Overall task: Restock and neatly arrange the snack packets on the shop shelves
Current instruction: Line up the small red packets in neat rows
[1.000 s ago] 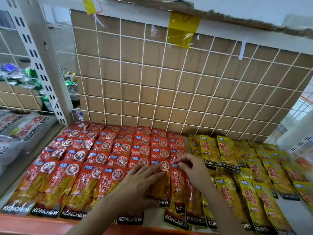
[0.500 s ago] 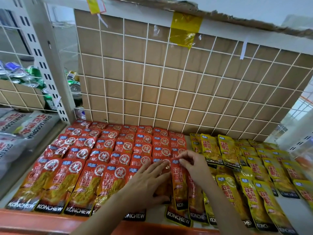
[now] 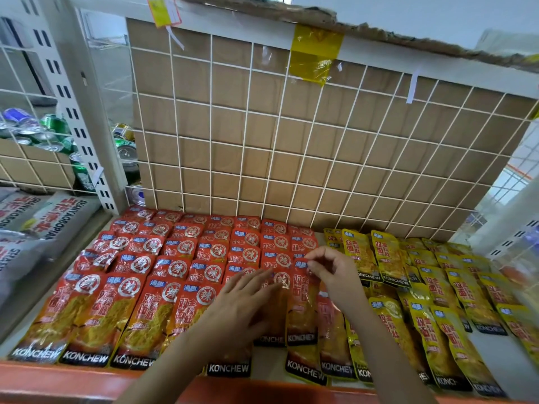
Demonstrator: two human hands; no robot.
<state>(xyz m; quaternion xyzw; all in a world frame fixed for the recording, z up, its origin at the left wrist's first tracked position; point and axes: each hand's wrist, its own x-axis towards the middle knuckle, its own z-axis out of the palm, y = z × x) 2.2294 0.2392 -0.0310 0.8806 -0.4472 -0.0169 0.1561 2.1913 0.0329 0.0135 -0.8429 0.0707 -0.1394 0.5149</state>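
Note:
Red Konchew snack packets (image 3: 186, 266) lie in overlapping rows across the left and middle of the shelf. Yellow Konchew packets (image 3: 437, 290) fill the right side. My left hand (image 3: 239, 307) rests flat, fingers spread, on the red packets near the front middle. My right hand (image 3: 332, 269) pinches the top edge of one red packet (image 3: 300, 304) that lies lengthwise at the boundary between the red and yellow groups. Several red packets (image 3: 303, 371) beneath it stick out toward the shelf's front edge.
A white wire grid backed with brown cardboard (image 3: 291, 141) closes the rear of the shelf. A white slotted upright (image 3: 84, 118) stands at the left, with drink cans (image 3: 52, 126) behind it and grey packets (image 3: 43, 217) on the neighbouring shelf. An orange front lip (image 3: 73, 383) borders the shelf.
The red packet under my right hand has slid further back up the shelf. Both hands have moved slightly away from me with it.

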